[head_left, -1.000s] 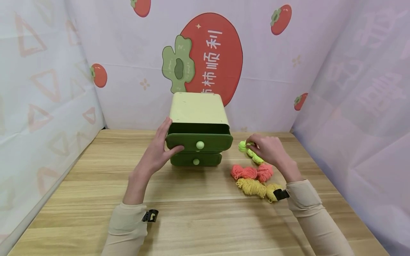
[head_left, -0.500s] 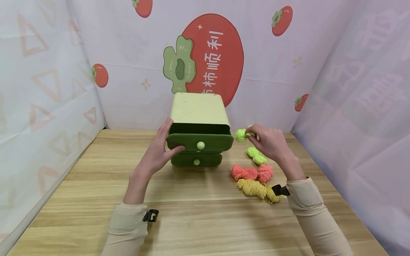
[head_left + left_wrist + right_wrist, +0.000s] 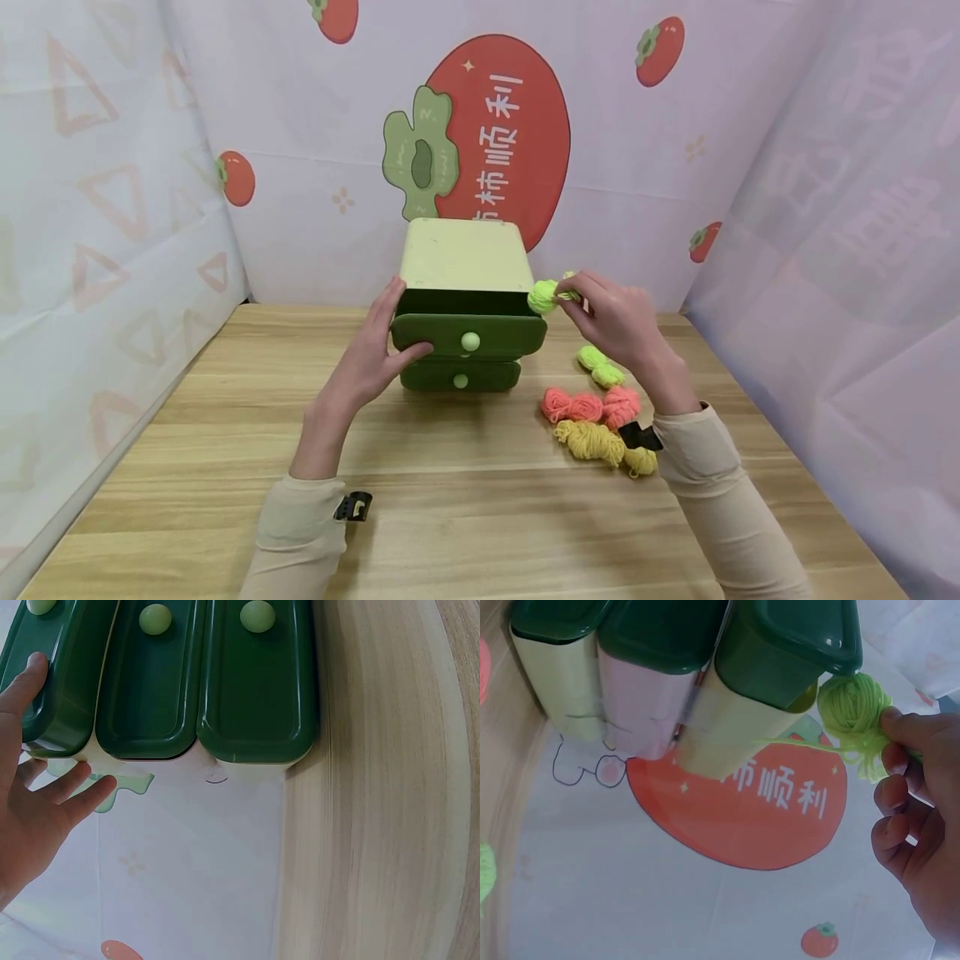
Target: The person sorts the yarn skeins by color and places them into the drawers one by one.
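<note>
A cabinet (image 3: 467,254) with a pale top and dark green drawers faces me; the left wrist view shows three round-knobbed drawers. Its top drawer (image 3: 506,335) is pulled out, the inside dark. Against the left side of that drawer rests my left hand (image 3: 362,354), fingers extended and thumb across the drawer front. My right hand (image 3: 613,321) pinches a neon green yarn skein (image 3: 853,705) between thumb and fingers, beside the right edge of the drawer opening. A loose strand trails from the skein in the right wrist view.
Right of the cabinet on the wooden table (image 3: 450,517) lie another neon green yarn skein (image 3: 602,367), coral yarn skeins (image 3: 585,407) and yellow yarn skeins (image 3: 590,442). Printed cloth walls (image 3: 300,225) stand behind and at both sides.
My right hand has lifted the neon green skein off the table and carried it up and left to the top drawer's opening. The left hand has stayed in place.
</note>
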{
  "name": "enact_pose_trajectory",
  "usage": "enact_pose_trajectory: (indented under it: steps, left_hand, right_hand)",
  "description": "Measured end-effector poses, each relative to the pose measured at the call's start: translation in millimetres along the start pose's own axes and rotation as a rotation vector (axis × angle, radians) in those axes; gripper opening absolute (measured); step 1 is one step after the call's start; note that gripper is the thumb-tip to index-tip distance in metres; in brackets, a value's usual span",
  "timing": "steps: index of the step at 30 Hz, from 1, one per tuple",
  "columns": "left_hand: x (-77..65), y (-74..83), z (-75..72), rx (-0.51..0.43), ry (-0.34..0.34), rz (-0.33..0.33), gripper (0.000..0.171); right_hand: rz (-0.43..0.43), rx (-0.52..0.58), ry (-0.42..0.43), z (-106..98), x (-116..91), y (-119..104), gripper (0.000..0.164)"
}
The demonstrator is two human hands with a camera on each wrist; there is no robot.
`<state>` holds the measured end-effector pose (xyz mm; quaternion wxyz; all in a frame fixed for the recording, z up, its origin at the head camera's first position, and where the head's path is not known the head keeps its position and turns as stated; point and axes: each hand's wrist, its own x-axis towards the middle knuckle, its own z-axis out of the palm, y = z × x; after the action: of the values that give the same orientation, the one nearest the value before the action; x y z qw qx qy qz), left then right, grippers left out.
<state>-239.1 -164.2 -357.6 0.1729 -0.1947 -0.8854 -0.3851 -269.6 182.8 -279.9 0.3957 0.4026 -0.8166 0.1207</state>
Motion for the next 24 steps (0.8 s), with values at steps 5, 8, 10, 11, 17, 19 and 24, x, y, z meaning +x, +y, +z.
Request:
enact_pose_trajectory:
  steps: [5,8,10,11,17,19,24]
  left_hand:
    - [0.3,0.2,-0.5,0.007,-0.001,0.001,0.100]
    - [0.6,0.1,-0.2,0.007,0.001,0.004,0.099]
    - [0.6,-0.1,0.1,0.010,0.004,0.006,0.099]
    - [0.7,-0.1,0.2,0.010,0.005,0.006,0.099]
    - [0.5,0.4,0.2,0.005,0.002,0.011,0.099]
    - [0.5,0.7,0.1,0.002,0.004,0.010,0.099]
    - [0.9,-0.4,0.6,0.007,0.007,0.011,0.098]
  right_hand:
    - [-0.019,0.010,0.009,6.2,16.4,-12.2,0.010]
    - [-0.024,0.025,0.006,11.1,24.1,-20.2,0.009]
    - [-0.030,0.033,0.007,14.9,28.2,-25.5,0.009]
    - [-0.032,0.042,0.009,16.9,30.0,-28.0,0.009]
    - [-0.059,0.065,0.027,28.9,38.4,-40.3,0.011]
    - [-0.064,0.070,0.026,32.1,40.8,-43.8,0.010]
    - [-0.055,0.080,0.015,40.0,45.5,-51.2,0.010]
